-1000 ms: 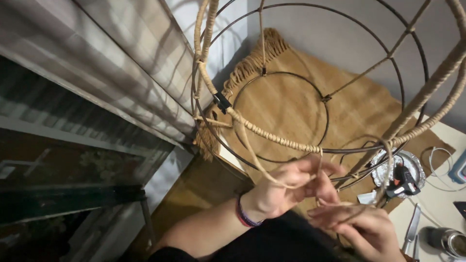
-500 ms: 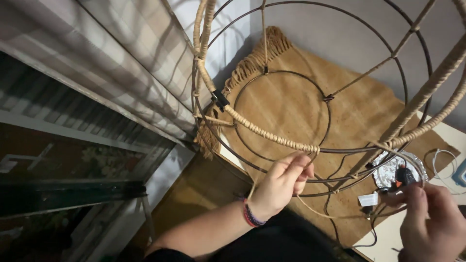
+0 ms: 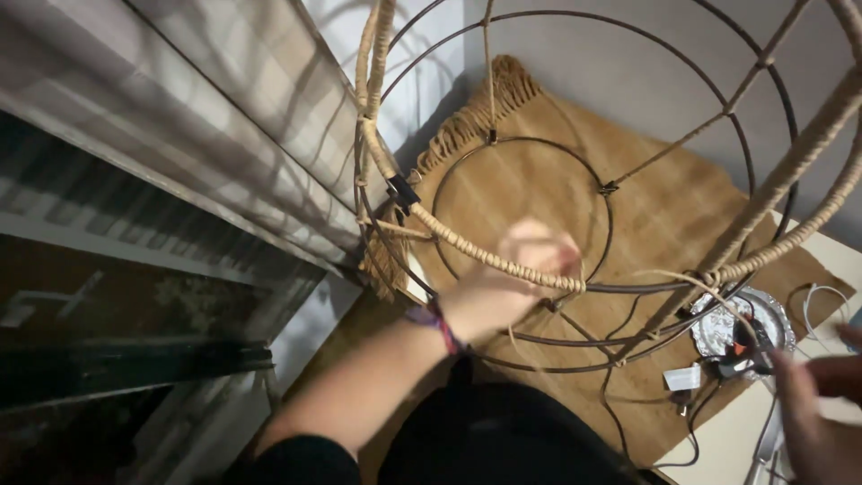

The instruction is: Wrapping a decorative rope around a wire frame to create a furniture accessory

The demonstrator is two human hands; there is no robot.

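A large round frame of dark metal wire point(image 3: 611, 193), shaped like a basket or lampshade, fills the upper middle of the head view. Pale twisted rope point(image 3: 467, 244) is wound along part of one hoop and up a rib on the left, where a small black clip point(image 3: 401, 190) pins it to the wire; more rope-wrapped ribs slant across the right side.

The left hand point(image 3: 507, 287) reaches up from below, a multicoloured woven band point(image 3: 437, 321) on its wrist. It sits against the hoop just where the wrapping ends — blurred, so whether its fingers point(image 3: 549, 249) pinch the cord or only press on the wire cannot be told. A loose strand of the cord point(image 3: 696, 285) trails rightward from that spot.

The right hand point(image 3: 822, 413) is at the lower right edge, half cut off by the frame, its fingers loosely bent over a white surface point(image 3: 718, 440); whether it holds anything cannot be told. Beside it stands a crumpled silver foil dish point(image 3: 718, 325) with a small orange-and-black object inside, thin cables around it.

Under the frame lies a tan woven mat with a fringed edge point(image 3: 539, 189).
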